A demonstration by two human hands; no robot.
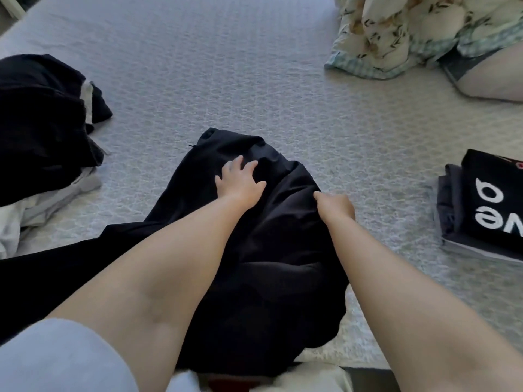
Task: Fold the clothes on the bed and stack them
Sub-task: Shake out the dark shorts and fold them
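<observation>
A black garment [271,250] lies spread and rumpled on the bed [198,66] right in front of me. My left hand [240,179] rests on its upper part with the fingers spread. My right hand [336,205] grips the garment's right edge with curled fingers. A stack of folded clothes [481,210], the top one black with white letters, sits at the right. An unfolded heap of black and white clothes [42,131] lies at the left.
A bunched floral quilt [396,32] lies at the far right, with another person's leg [492,77] beside it. Bare patterned sheet stretches across the middle and far side. The bed's near edge is just below my arms.
</observation>
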